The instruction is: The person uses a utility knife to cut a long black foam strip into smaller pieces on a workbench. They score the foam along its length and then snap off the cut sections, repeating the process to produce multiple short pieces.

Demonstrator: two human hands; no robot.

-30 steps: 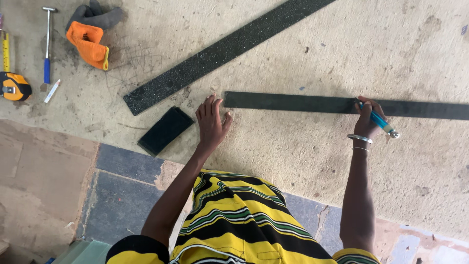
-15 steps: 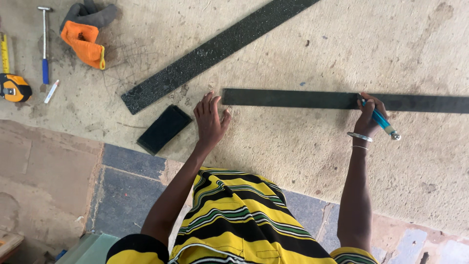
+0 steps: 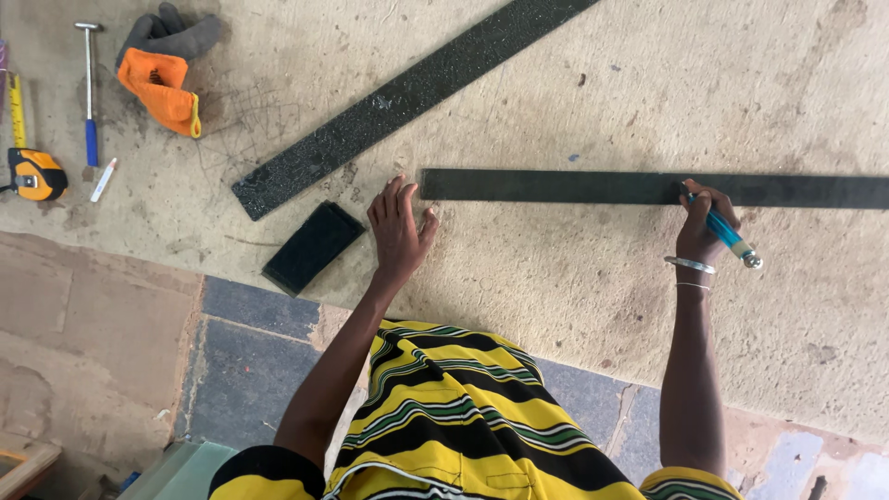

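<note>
- Dark flat strip lies level across the tabletop, running from centre toward 3 o'clock.
- Left hand: fingers spread flat on the tabletop, just beside the strip's end.
- Right hand: fingers pinching a blue-handled tool against the strip.

Rough sandy concrete floor edged by grey-blue stone tiles.
</note>
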